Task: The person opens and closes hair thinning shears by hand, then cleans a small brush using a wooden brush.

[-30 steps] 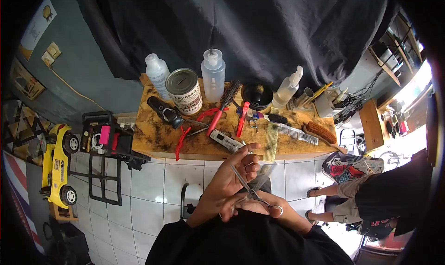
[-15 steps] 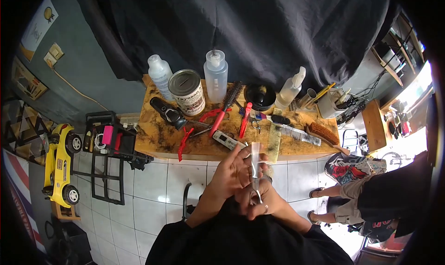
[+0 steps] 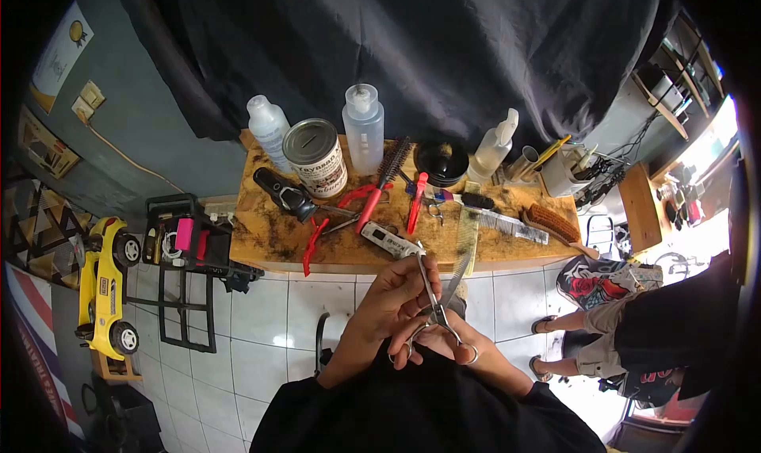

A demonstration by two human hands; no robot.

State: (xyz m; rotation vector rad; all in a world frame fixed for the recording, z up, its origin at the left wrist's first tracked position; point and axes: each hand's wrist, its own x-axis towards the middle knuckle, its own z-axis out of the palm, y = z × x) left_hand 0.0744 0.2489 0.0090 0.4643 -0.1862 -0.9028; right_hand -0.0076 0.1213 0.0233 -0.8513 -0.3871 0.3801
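A pair of metal hair scissors (image 3: 437, 314) is spread open between my hands, blades pointing toward the table. My right hand (image 3: 458, 336) holds it by the finger loops, with fingers through them. On the left blade, the fingers of my left hand (image 3: 390, 296) are closed near its upper part. Just beyond the blades lies a yellowish comb (image 3: 468, 227) across the table edge. A white and grey clipper (image 3: 388, 239) rests on the tabletop near my left fingertips.
The wooden table (image 3: 357, 256) carries a red-handled round brush (image 3: 380, 187), a red razor (image 3: 418, 203), a tin can (image 3: 317, 160), a spray bottle (image 3: 493, 148) and a wooden brush (image 3: 552, 223). A person (image 3: 658, 326) stands at right; a yellow toy car (image 3: 105, 286) is at left.
The scissors have gone from closed blades to spread blades. My left fingers have moved from behind the blades onto the left one. The view has shifted slightly.
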